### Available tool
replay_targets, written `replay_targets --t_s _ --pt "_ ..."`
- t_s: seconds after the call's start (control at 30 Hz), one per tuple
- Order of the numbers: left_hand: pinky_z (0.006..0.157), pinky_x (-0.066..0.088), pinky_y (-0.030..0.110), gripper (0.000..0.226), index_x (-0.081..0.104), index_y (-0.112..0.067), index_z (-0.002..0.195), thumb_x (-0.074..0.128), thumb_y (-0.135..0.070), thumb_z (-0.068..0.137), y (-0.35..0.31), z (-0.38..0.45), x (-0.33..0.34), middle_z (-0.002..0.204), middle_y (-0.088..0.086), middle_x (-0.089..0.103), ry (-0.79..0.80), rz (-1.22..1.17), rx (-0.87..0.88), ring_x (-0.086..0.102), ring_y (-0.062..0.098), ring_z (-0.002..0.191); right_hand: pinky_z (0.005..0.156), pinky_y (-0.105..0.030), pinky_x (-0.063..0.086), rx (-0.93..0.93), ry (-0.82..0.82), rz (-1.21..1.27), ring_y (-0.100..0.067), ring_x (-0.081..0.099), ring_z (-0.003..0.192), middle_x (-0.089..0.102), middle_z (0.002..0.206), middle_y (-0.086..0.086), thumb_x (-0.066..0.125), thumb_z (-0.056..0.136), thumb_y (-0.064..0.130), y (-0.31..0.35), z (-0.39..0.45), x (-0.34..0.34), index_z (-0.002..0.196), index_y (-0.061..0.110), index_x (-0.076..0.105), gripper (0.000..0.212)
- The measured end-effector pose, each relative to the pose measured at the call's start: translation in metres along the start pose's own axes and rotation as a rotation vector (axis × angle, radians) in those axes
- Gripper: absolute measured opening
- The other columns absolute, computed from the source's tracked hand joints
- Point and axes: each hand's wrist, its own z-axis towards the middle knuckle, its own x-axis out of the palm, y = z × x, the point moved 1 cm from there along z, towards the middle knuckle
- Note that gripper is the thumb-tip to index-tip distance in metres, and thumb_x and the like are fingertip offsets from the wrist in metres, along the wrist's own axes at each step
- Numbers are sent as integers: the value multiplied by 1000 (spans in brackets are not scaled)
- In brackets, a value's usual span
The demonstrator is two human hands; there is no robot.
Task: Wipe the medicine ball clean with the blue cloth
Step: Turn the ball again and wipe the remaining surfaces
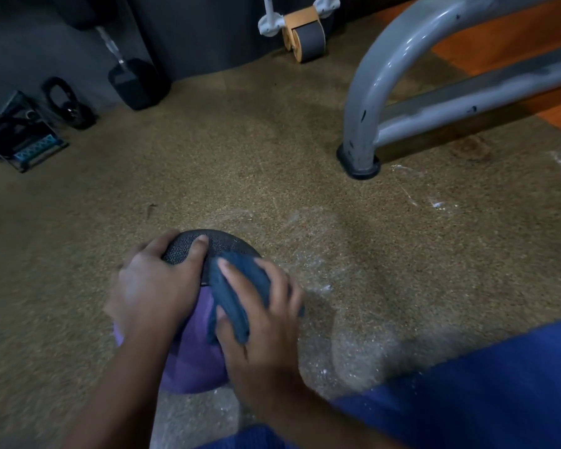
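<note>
Blue fabric (pixel 486 393) covers the person's leg nearest the camera. On the speckled brown rubber floor (pixel 208 176) sits the round purple-and-black textured medicine ball (pixel 195 361). The left hand (pixel 153 286) curls over its top, gripping it; the right hand (pixel 259 315) presses the crumpled blue cloth (pixel 237 286) against it (fingers curled around the folds). Beyond stand a grey tubular metal frame (pixel 379 72) and a black dumbbell (pixel 133 82).

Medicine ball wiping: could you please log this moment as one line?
stage: wiping | left hand: holds ball steady | right hand: grips cloth on ball | ball: on floor
</note>
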Motion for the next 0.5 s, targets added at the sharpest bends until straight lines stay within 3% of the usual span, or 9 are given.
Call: replay_targets --t_s 0.07,0.2,0.27,0.4,0.5 --pt "97 46 51 64 56 -48 128 43 -82 76 0 1 2 135 -2 58 -1 -4 0 53 37 120 100 -27 27 14 25 -37 -16 28 131 34 146 12 41 87 46 -13 24 2 141 52 38 54" --pt "98 45 51 59 58 -45 127 46 -77 79 1 -1 0 134 -2 58 -40 -59 -46 53 37 121 99 -31 36 456 74 249 -18 45 129 47 135 8 45 98 37 -74 54 11 135 44 52 38" --pt "98 45 50 54 59 -45 127 49 -73 82 3 -3 -2 134 0 59 -49 -91 -69 54 37 120 96 -29 38 506 82 262 -19 47 128 45 134 7 45 101 36 -76 35 12 137 46 49 38" --pt "99 43 49 51 60 -46 126 51 -72 82 7 -1 -6 135 2 59 -58 -100 -95 54 37 121 102 -31 36 218 -20 104 -15 34 128 36 147 10 42 87 47 -21 -10 3 143 56 34 57" --pt "99 45 50 56 58 -47 127 49 -76 80 12 -3 -6 133 0 60 -40 -109 -97 55 35 120 98 -42 41 -75 9 -56 -26 36 126 39 146 7 50 85 42 13 -7 5 141 52 38 58"
